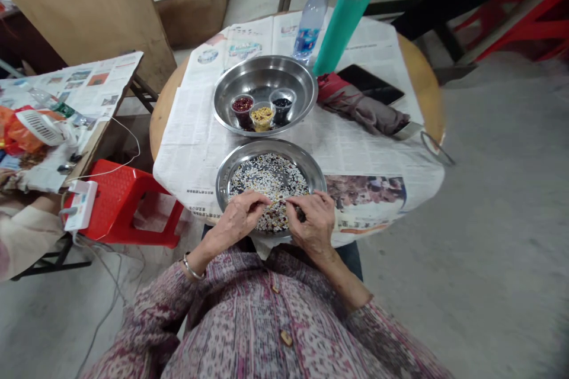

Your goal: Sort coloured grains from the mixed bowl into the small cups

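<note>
A steel bowl (220, 174) close to my body holds a loose layer of mixed grains (271, 174), mostly white with yellow and dark bits. Over its near left side is my left hand (237, 216), thumb and fingertips brought together at the grains. Opposite it, my right hand (313, 219) is curled at the near right rim, its thumb and forefinger pinched. Something dark shows within the right fingers, too small to name. Behind stands a larger steel basin (267, 68) with three clear cups: dark red beans (242, 105), yellow kernels (261, 113) and black beans (283, 103).
Newspaper (186, 124) covers the round table. Toward the back are a water bottle (310, 21), a green bottle (347, 18), a folded umbrella (364, 109) and a dark tablet (371, 84). On the left, a red stool (120, 207) bears a power strip (81, 205); another person sits there.
</note>
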### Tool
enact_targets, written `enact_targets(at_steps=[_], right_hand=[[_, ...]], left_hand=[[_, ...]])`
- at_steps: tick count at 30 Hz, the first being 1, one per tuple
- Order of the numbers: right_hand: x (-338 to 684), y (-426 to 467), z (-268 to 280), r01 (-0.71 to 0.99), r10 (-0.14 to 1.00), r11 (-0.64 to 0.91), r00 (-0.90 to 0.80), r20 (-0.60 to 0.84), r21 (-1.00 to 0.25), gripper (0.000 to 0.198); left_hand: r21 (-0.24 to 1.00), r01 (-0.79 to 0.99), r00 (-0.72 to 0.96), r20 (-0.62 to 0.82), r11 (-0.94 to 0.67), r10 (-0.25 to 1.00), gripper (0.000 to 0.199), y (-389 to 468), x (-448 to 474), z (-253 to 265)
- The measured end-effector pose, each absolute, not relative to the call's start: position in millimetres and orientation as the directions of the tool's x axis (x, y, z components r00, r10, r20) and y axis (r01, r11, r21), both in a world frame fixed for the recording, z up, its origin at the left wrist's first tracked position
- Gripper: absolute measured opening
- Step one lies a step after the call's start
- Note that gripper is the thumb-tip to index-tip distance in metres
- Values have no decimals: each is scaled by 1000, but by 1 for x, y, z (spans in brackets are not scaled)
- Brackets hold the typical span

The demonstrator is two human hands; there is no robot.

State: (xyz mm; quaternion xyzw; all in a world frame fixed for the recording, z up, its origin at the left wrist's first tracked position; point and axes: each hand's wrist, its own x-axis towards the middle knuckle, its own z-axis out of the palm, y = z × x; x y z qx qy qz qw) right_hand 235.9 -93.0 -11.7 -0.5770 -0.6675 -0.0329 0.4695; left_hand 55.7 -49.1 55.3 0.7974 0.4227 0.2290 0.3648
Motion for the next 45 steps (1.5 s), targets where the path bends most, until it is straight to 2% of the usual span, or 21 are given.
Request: enact_targets(at_steps=[4,14,18,25,33,45], right_hand=[[234,-95,-11,812,737,304,130,663,-498,8],[234,-95,-13,811,741,312,118,661,-495,9],[234,-95,-13,804,752,312,117,649,-506,10],[234,-96,-11,807,769,292,120,628,-512,9],[235,-96,-10,791,780,286,135,610,-541,11],[236,-95,-13,801,765,286,141,629,-527,11]], left_hand=[[785,483,549,73,-387,832,17,-57,58,53],[912,397,413,-79,-101,907,18,-55,50,59],[935,350,436,-113,-52,893,29,-50,50,53],[784,486,566,54,-386,822,13,-48,57,54],[593,608,592,104,-527,799,16,-41,70,42],[481,666,678,-72,-570,732,21,-36,86,43]])
